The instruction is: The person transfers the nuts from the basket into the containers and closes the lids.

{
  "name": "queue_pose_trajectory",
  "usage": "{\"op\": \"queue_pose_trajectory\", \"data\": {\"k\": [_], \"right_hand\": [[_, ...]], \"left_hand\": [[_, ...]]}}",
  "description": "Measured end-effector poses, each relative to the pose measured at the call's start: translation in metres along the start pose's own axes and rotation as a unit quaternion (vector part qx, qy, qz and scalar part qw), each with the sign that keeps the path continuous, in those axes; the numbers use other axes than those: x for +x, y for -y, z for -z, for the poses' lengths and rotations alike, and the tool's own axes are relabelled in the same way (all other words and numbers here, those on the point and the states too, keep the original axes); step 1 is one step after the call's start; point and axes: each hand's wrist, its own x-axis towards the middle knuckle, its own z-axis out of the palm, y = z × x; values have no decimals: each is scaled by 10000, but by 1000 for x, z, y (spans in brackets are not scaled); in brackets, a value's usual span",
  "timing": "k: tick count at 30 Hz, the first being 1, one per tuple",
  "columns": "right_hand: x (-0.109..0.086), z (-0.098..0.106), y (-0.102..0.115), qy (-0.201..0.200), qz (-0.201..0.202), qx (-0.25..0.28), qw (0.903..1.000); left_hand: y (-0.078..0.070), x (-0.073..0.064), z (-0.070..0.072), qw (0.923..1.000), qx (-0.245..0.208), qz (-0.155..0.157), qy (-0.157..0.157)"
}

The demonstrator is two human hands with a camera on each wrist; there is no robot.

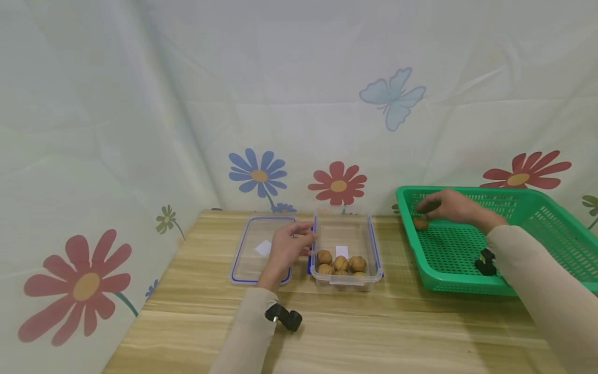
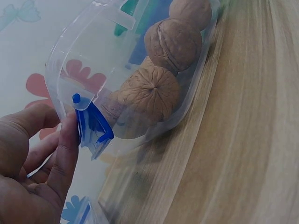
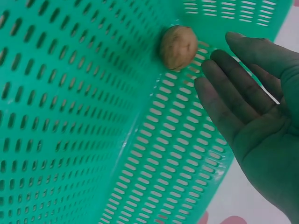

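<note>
My left hand [image 1: 288, 246] is at the left side of a clear plastic box [image 1: 377, 259], its fingertips by the rim and the hanging blue latch [image 2: 95, 126]. Its fingers are loosely bent and do not plainly grip the wall. Several walnuts [image 1: 341, 264] lie in the near part of the box. Inside a green basket [image 1: 422, 267], my right hand [image 1: 450, 206] reaches toward a single walnut [image 3: 179, 47] in the corner. Its fingers [image 3: 229, 88] are extended and apart from that walnut, with nothing in the palm.
A clear lid [image 1: 243, 259] with a blue seal lies on the wooden table [image 1: 355, 332] left of the box. Behind stands a flower-printed curtain [image 1: 299, 130]. The basket's raised walls surround the right hand.
</note>
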Motion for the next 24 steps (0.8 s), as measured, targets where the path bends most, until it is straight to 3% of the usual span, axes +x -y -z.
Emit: {"op": "queue_pose_trajectory", "data": {"k": [14, 24], "right_hand": [[3, -6, -5, 362, 66, 42, 9993], [5, -5, -8, 469, 98, -286, 9984]], "left_hand": [[2, 1, 0, 10000, 2, -31, 28], [3, 2, 0, 10000, -43, -45, 42]]}}
